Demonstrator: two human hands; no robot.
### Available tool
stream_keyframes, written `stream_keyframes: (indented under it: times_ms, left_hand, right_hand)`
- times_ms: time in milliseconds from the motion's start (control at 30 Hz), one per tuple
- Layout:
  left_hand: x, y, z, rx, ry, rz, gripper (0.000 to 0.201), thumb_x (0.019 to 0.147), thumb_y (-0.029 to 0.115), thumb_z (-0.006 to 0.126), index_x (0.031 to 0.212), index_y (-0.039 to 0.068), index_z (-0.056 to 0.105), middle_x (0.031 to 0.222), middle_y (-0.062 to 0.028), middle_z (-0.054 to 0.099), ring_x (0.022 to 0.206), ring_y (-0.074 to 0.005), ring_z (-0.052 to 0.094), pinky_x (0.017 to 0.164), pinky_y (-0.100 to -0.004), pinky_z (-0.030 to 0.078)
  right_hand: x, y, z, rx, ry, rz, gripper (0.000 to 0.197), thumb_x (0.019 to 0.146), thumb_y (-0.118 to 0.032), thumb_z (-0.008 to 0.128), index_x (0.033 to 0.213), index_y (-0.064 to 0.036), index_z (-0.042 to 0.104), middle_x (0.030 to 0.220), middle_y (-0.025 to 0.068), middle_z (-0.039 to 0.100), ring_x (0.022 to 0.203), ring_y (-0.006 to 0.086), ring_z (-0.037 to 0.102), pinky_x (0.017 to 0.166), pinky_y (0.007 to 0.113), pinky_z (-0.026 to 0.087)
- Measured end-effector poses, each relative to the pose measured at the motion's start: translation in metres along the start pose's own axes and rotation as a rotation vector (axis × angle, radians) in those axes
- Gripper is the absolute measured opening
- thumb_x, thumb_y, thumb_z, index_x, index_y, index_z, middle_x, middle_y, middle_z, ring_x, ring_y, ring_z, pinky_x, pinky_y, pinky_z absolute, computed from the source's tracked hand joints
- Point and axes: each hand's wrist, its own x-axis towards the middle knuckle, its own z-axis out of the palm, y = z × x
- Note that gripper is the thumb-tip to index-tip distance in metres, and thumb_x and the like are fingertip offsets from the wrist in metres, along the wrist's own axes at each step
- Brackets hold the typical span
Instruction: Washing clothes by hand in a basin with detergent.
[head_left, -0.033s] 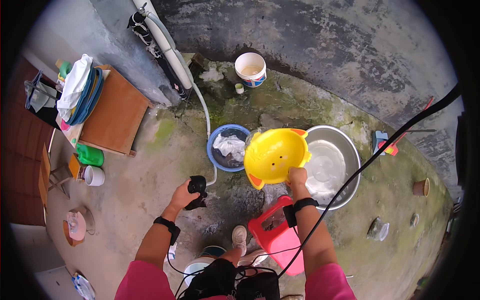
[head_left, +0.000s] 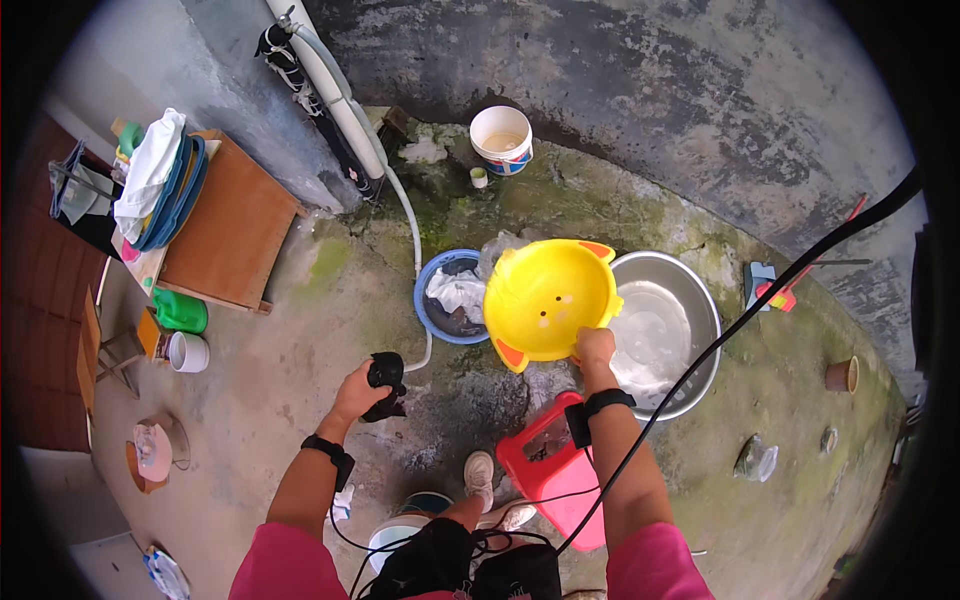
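My right hand (head_left: 597, 347) grips the near right rim of a yellow animal-faced basin (head_left: 545, 300) with orange ears. That basin is tilted in the air, its inside facing me, and partly covers the right edge of a blue tub (head_left: 433, 327). In the tub, white cloth (head_left: 457, 292) lies with darker cloth in water. A greyish translucent patch (head_left: 497, 250) shows behind the basin's upper left rim; whether it is splashing water is unclear. To the left, my left hand (head_left: 358, 390) is closed around a bunched black cloth (head_left: 385, 385), held off the tub.
A large metal basin (head_left: 700, 300) with clear liquid stands at the right. A red plastic stool (head_left: 565, 490) is before me. A white hose (head_left: 408, 215) runs down beside the blue tub. Farther back stands a white bucket (head_left: 500, 130). A black cable (head_left: 790, 270) crosses the view.
The yellow basin has shifted slightly left and up and turned, and the watery sheen inside it is gone. My left hand has moved slightly left with the black cloth.
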Motion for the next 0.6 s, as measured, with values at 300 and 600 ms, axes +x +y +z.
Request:
stream_keyframes:
  times_ms: [300, 600]
  left_hand:
    - [-0.023, -0.017, -0.065, 0.267, 0.027, -0.101, 0.06, 0.062, 0.025, 0.067, 0.113, 0.002, 0.047, 0.093, -0.0182, 0.061, 0.089, -0.0324, 0.058, 0.078, -0.0373, 0.045]
    - [0.007, 0.069, -0.043, -0.074, -0.072, 0.128, 0.052, 0.063, 0.011, 0.067, 0.109, -0.003, 0.049, 0.093, -0.0137, 0.061, 0.084, -0.0219, 0.059, 0.078, -0.0309, 0.046]
  right_hand:
    - [-0.003, 0.112, -0.048, -0.499, 0.125, -0.202, 0.023, 0.069, -0.01, 0.053, 0.084, 0.0062, 0.06, 0.077, 0.0229, 0.061, 0.065, 0.0335, 0.063, 0.05, 0.04, 0.051]
    - [-0.079, 0.232, -0.127, 0.61, -0.319, 0.23, 0.022, 0.071, -0.006, 0.05, 0.091, 0.003, 0.049, 0.068, 0.011, 0.051, 0.041, 0.0169, 0.046, 0.031, 0.025, 0.035]
